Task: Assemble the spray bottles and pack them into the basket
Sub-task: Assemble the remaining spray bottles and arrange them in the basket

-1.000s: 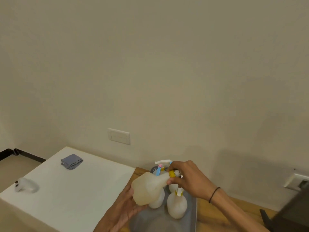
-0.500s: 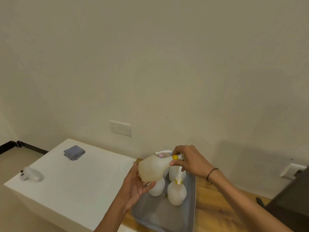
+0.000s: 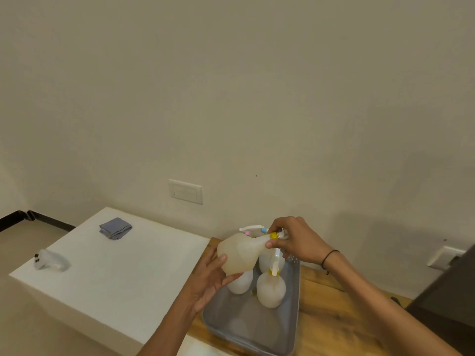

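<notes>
The right hand curls its fingers and thumb round the neck of a translucent bottle, pinching just below the yellow collar at its mouth. The left hand cups the bottle's rounded base from below, thumb laid against its side. The bottle lies tilted almost on its side in the air, neck pointing right, held over the far end of a grey basket.

In the basket stand three more translucent bottles: one directly under the held bottle, one just beside it with a white sprayer stem rising from a yellow collar, and one behind, partly hidden. A white spray head with pink and blue parts shows beyond the held bottle.

The basket sits on a wooden counter. On the white counter to the left lie a folded grey cloth and a small white object, well apart from the hands.
</notes>
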